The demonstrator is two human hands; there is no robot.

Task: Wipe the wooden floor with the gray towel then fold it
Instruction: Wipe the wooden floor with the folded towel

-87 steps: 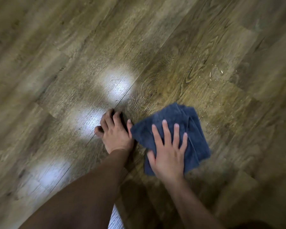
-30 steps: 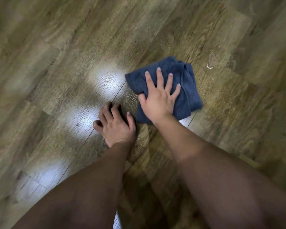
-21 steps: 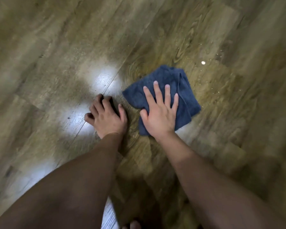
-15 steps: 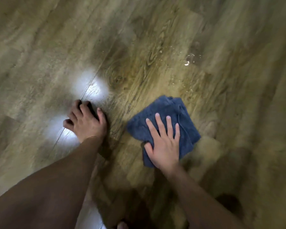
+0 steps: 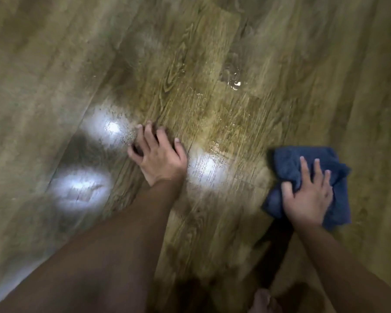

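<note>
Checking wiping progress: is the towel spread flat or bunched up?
Bunched: the towel lies in rumpled layers under the right hand, fingers straight and pressing it on the wooden floor.

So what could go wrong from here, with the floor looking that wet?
Some guesses. The left hand bears weight on the wooden floor right beside a glossy damp streak, so it might slip. The towel sits off to the right under the right hand, so the small puddle farther ahead could be missed. The towel also looks bunched, which may smear water rather than lift it.
</note>
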